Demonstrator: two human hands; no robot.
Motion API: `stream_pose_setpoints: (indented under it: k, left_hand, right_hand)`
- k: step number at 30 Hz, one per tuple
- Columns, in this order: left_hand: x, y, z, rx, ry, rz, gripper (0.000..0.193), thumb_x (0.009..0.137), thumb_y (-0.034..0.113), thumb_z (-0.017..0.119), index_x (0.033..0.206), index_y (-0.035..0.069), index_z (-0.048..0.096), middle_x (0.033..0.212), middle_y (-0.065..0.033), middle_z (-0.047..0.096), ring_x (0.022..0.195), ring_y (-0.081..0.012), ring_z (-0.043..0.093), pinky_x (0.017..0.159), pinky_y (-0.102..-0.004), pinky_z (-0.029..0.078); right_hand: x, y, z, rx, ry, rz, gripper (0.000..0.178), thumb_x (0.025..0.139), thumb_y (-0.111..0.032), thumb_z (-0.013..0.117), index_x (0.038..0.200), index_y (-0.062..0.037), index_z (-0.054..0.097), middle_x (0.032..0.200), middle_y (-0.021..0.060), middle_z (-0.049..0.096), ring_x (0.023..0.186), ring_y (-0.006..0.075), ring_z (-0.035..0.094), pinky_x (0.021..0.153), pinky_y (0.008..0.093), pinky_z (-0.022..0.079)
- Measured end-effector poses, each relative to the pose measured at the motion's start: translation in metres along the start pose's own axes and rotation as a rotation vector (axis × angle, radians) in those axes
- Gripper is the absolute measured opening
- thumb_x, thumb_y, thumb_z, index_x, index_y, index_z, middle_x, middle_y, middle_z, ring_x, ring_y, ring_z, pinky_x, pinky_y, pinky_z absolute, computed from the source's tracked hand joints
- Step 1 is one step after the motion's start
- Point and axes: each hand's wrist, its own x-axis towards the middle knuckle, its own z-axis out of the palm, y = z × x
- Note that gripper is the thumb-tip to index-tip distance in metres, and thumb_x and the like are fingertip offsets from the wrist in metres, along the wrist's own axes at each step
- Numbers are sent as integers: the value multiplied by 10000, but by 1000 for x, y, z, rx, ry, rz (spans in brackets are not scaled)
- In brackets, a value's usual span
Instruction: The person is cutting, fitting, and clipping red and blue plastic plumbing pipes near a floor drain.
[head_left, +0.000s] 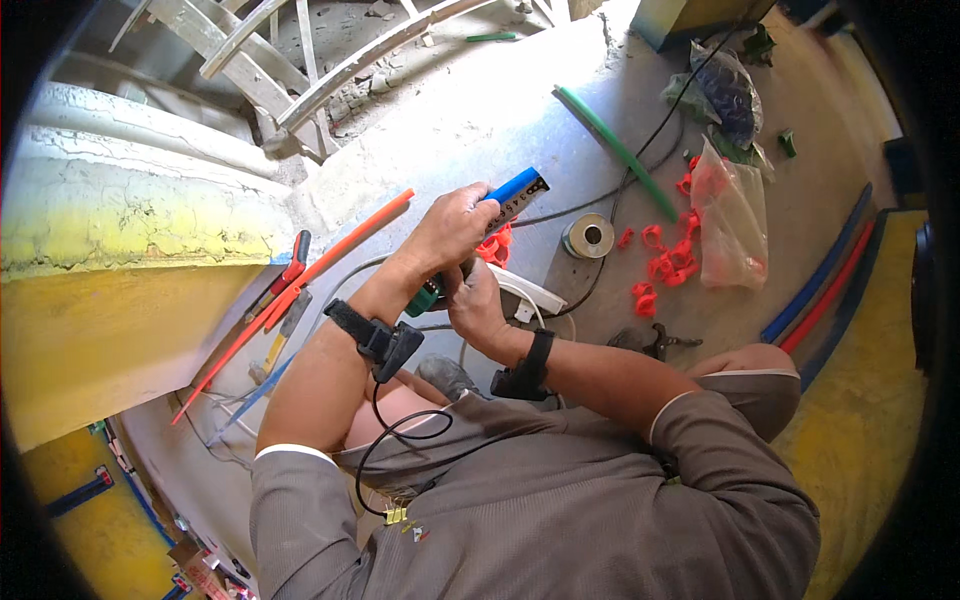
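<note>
My left hand [455, 230] is closed round a blue tube-like piece [517, 187] with dark marks along its side and a dark far end. Just below and to the right, my right hand [478, 302] has its fingers curled in, and what they hold is hidden. A dark green object [425, 297] shows between my left wrist and my right hand; its kind is unclear. Behind the hands lie red plastic pieces [495, 246], partly covered. A white strip [530, 288] is beside my right hand. Both wrists wear black straps.
A spool [588, 237], loose red pieces [672, 263] and a clear plastic bag [733, 225] lie on the right. A green tube [620, 155] is farther off. An orange tube [355, 240] and a red-handled tool [297, 258] lie left. Black cable [655, 115] crosses the floor.
</note>
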Motion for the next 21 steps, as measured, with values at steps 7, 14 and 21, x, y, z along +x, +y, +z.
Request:
stream_pose_setpoints:
  k: [7,14,21]
  left_hand:
    - [8,-7,0,16,-41,10,367,813,290,434,864,-54,553,773,-248,573,715,-335,552,696,-421,442]
    - [9,-3,3,-2,-48,-26,350,804,282,436,827,-53,534,709,-200,532,669,-281,521,661,-397,437]
    - [8,-4,4,9,-54,-40,311,837,272,443,882,-22,533,707,-128,511,650,-227,491,631,-362,421]
  right_hand:
    - [-4,-17,-1,139,-69,45,416,960,-387,497,1074,14,504,892,81,605,727,134,617,573,280,542]
    - [-2,-14,-4,169,-101,113,410,963,-388,485,1120,-9,477,883,77,596,706,131,617,515,264,541]
    - [-1,0,-1,125,-92,21,404,963,-384,485,1140,-21,467,902,79,591,696,131,616,510,257,541]
